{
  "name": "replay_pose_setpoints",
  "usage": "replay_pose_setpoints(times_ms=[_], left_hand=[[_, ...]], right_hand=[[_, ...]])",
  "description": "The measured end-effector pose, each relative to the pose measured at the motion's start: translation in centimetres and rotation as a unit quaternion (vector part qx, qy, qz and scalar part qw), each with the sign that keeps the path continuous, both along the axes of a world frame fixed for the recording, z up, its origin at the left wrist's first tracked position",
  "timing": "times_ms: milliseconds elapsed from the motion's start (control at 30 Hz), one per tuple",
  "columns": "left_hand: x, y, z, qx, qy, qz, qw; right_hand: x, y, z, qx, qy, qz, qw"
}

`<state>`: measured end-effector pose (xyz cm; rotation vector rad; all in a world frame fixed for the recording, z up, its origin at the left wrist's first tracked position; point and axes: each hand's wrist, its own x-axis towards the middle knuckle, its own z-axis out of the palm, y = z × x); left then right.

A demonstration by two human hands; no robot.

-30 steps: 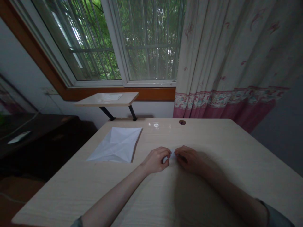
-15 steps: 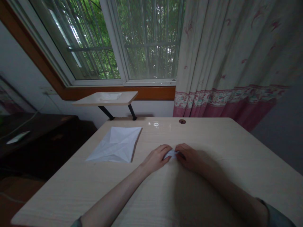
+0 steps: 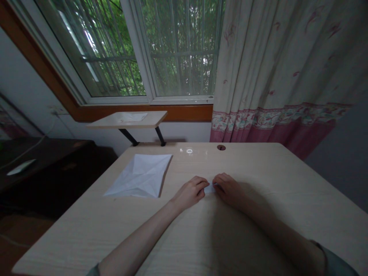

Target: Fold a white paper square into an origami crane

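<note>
At the far left a dark cabinet point(image 3: 43, 161) carries a pale slip point(image 3: 21, 167). Next comes a small shelf point(image 3: 128, 119) under the window point(image 3: 138, 50), then a creased white sheet point(image 3: 139, 175) lying flat on the table point(image 3: 258, 214), well apart from the hands.

The left hand point(image 3: 189, 193) lies knuckles up on the table, fingers curled and drawn together, their tips pressing the left edge of a small folded paper point(image 3: 210, 188). That paper sits on the table near its middle, between the two hands and touching both; only a sliver shows, so its shape cannot be told. The right hand point(image 3: 230, 189) meets it from the other side, fingers bent and closed in on its right edge. Whether either hand pinches the paper or only presses it flat cannot be told.

The paper looks very light, thin and limp, stiffer only where layers stack along the folds. It would likely slide easily on the smooth tabletop and crumple under a hard squeeze, so fingertip holds at folded edges or corners seem best, one hand pinning it down.

A curtain point(image 3: 287, 69) with a pink hem hangs at the right.
</note>
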<state>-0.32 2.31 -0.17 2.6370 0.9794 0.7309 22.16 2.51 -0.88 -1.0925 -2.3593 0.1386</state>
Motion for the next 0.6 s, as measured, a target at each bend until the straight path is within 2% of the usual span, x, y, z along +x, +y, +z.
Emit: replay_pose_setpoints(times_ms=[267,600], left_hand=[[-0.12,-0.16,0.33,0.01,0.032,-0.011,0.999],[-0.3,-0.26,0.47,0.018,0.016,-0.023,0.999]], right_hand=[[0.13,0.25,-0.29,-0.001,0.014,0.011,1.0],[0.24,0.24,-0.38,-0.007,0.017,0.009,1.0]])
